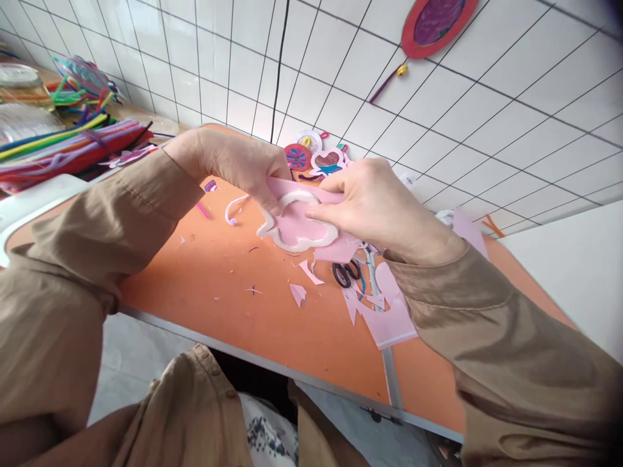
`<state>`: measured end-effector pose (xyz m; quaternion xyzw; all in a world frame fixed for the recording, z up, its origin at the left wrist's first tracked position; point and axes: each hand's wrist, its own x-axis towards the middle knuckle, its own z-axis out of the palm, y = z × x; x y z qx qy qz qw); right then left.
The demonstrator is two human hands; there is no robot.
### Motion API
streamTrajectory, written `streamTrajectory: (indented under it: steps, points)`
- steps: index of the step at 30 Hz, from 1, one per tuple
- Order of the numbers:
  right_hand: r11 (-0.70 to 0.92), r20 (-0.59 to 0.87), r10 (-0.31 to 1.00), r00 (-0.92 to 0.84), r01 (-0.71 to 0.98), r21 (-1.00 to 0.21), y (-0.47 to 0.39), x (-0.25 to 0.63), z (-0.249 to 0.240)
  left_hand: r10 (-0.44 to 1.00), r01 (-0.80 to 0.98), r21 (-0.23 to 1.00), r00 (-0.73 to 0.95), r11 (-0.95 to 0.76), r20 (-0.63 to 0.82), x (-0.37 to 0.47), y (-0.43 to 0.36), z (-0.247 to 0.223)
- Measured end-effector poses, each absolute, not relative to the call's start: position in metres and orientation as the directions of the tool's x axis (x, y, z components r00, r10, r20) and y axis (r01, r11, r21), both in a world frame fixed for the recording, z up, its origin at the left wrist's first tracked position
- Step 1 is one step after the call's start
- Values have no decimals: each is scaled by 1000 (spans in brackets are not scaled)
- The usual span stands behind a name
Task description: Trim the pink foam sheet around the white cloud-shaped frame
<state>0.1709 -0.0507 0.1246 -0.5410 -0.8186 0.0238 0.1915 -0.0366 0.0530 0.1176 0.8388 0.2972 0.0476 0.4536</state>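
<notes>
Both hands hold a pink craft sheet (298, 224) above the table, with a white wavy-edged outline (291, 246) lying on its face. My left hand (246, 162) grips the upper left part, its thumb pressing on the white outline. From the right, my right hand (367, 201) pinches the sheet, thumb on top near the outline's inner edge and fingers partly hidden behind. Just below the right hand lie black-handled scissors (342, 275), partly covered by pink scraps. A larger cut pink offcut (389, 324) rests by my right sleeve.
Small pink scraps (298, 295) litter the orange table (209, 285). A curled pale pipe cleaner (232, 217) lies left of the sheet. Finished paper ornaments (298, 157) stand against the tiled wall (243, 58). Bundled coloured pipe cleaners (73, 155) and jars (24, 84) are at far left.
</notes>
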Motion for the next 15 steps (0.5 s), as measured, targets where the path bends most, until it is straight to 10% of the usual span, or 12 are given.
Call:
streamTrajectory:
  steps: [15]
  points:
    - [299, 323, 941, -101, 695, -654, -46, 213, 86, 544, 48, 963, 832, -267, 109, -25, 48, 70]
